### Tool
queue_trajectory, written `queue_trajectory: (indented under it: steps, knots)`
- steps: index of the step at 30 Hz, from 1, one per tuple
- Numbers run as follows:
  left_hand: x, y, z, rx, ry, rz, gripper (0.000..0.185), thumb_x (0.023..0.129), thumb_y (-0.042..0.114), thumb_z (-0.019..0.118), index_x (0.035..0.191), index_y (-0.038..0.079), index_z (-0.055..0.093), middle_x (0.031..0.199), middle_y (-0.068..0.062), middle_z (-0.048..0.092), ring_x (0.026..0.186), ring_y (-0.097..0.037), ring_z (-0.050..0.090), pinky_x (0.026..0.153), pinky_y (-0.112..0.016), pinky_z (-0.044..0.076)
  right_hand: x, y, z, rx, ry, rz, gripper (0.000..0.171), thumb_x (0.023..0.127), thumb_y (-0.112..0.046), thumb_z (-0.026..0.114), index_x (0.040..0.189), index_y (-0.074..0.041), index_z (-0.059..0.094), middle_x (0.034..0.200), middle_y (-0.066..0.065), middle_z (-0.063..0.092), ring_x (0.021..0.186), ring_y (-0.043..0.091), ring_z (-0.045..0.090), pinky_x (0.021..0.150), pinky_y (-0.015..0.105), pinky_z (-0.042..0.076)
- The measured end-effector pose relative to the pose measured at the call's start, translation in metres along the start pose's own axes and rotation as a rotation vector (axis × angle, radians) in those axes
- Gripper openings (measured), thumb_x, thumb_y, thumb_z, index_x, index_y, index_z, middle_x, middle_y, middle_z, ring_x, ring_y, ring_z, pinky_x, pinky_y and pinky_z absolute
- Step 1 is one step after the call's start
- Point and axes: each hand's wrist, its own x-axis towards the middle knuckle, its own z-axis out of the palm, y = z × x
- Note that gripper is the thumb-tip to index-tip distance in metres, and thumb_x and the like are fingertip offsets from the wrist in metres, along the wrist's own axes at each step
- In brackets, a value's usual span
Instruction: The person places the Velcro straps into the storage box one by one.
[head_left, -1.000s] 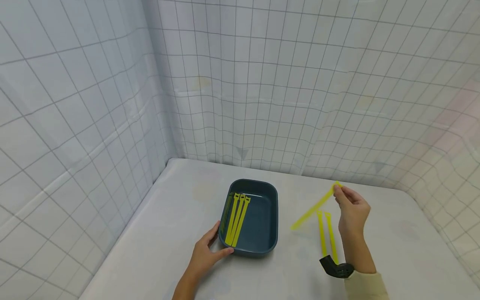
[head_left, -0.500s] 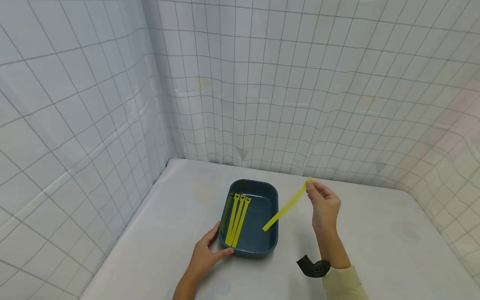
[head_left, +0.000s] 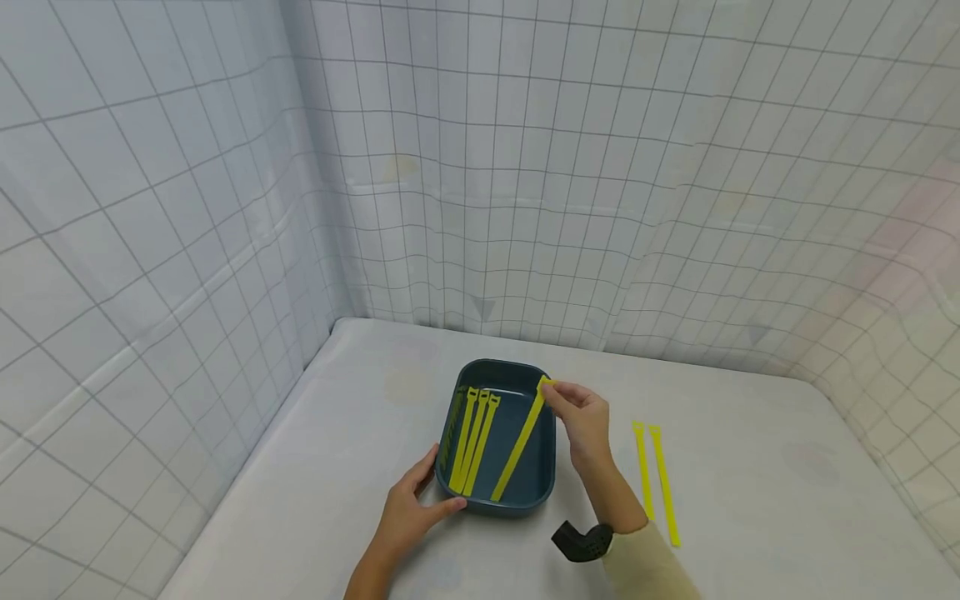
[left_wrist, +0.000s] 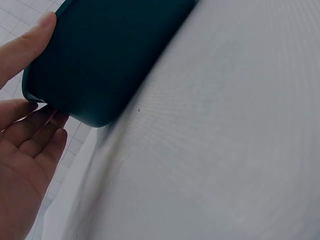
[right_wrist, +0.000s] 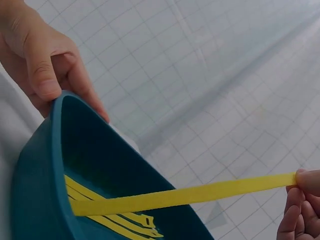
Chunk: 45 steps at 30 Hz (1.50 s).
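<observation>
Over the teal tray [head_left: 546, 479], right hand [head_left: 581, 421] pinches a yellow strap [head_left: 519, 442] by its end, lowering it in. Left hand [head_left: 411, 508] grips the tray corner (steadying). Next I'd say: let go, grab the table straps [head_left: 654, 475].

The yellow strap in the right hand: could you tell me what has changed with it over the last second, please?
The right hand, pinching one yellow strap, carried it leftward from above the table to over the teal tray; its low end now dips inside. The left hand kept holding the tray's near corner. Three straps in the tray and two on the table stayed put.
</observation>
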Motion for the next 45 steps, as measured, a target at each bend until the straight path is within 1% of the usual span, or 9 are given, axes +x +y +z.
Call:
queue_trajectory:
  steps: [2,8,13,19,23,27,30,39,45]
  knots:
    - [0.0,0.0,0.0,-0.003,0.003,0.001,0.09,0.066,0.029,0.083,0.14,0.003,0.038,0.141,-0.01,0.038,0.129,-0.026,0.035,0.103,-0.037,0.034,-0.001,0.005,0.004,-0.033,-0.025,0.018,0.029,0.079,-0.016,0.074,0.095,0.007,0.065,0.086,0.008,0.068,0.075,0.015,0.064,0.075,0.027,0.055]
    - [-0.001,-0.001,-0.001,-0.001,0.008,0.023,0.089,0.067,0.028,0.083,0.139,0.002,0.038,0.141,-0.012,0.039,0.128,-0.027,0.036,0.102,-0.036,0.034,-0.002,0.016,0.014,-0.136,-0.061,0.055,0.028,0.079,-0.019,0.074,0.092,0.004,0.067,0.084,0.008,0.068,0.074,0.015,0.063,0.078,0.034,0.055]
    - [0.0,0.001,-0.003,-0.018,0.005,0.017,0.089,0.067,0.029,0.082,0.139,0.003,0.038,0.141,-0.012,0.038,0.129,-0.026,0.035,0.103,-0.036,0.033,0.0,0.024,0.019,-0.196,-0.084,0.055,0.028,0.079,-0.019,0.074,0.092,0.005,0.067,0.083,0.008,0.068,0.073,0.017,0.064,0.072,0.03,0.055]
    - [0.0,0.003,-0.003,-0.015,-0.001,0.009,0.088,0.067,0.03,0.082,0.14,0.004,0.038,0.141,-0.011,0.038,0.129,-0.025,0.035,0.104,-0.035,0.033,0.006,0.026,0.022,-0.26,-0.101,0.075,0.027,0.079,-0.017,0.074,0.093,0.005,0.067,0.083,0.009,0.068,0.074,0.019,0.064,0.075,0.036,0.055]
    - [0.0,0.003,-0.003,-0.016,-0.002,0.014,0.088,0.068,0.029,0.082,0.139,0.003,0.038,0.141,-0.012,0.038,0.129,-0.026,0.036,0.103,-0.036,0.033,0.011,0.025,0.025,-0.309,-0.11,0.096,0.023,0.08,-0.015,0.073,0.091,0.004,0.068,0.081,0.009,0.068,0.071,0.016,0.063,0.071,0.031,0.056]
    - [0.0,0.001,-0.002,-0.02,-0.001,0.007,0.089,0.067,0.029,0.082,0.14,0.004,0.038,0.141,-0.011,0.038,0.129,-0.025,0.035,0.103,-0.036,0.033,0.017,0.026,0.027,-0.359,-0.121,0.105,0.02,0.081,-0.013,0.072,0.091,0.004,0.069,0.081,0.009,0.067,0.068,0.015,0.062,0.069,0.028,0.056]
    - [0.001,0.0,-0.001,-0.021,0.003,-0.002,0.09,0.066,0.029,0.083,0.14,0.004,0.038,0.141,-0.009,0.038,0.129,-0.023,0.036,0.103,-0.035,0.033,0.021,0.026,0.029,-0.372,-0.124,0.115,0.02,0.081,-0.013,0.072,0.091,0.005,0.069,0.08,0.009,0.067,0.066,0.015,0.061,0.069,0.029,0.056]
    - [0.001,-0.001,-0.001,-0.022,0.001,0.006,0.09,0.066,0.028,0.083,0.14,0.004,0.038,0.142,-0.01,0.038,0.128,-0.025,0.036,0.103,-0.036,0.034,0.029,0.03,0.033,-0.343,-0.122,0.151,0.022,0.081,-0.013,0.072,0.093,0.005,0.069,0.08,0.009,0.067,0.065,0.014,0.061,0.07,0.029,0.056]
    - [0.001,0.0,0.0,-0.035,-0.004,0.012,0.09,0.066,0.028,0.083,0.14,0.004,0.038,0.142,-0.009,0.038,0.128,-0.024,0.036,0.103,-0.035,0.034,0.034,0.032,0.035,-0.313,-0.094,0.161,0.021,0.081,-0.011,0.071,0.092,0.006,0.069,0.077,0.008,0.067,0.063,0.013,0.061,0.066,0.027,0.056]
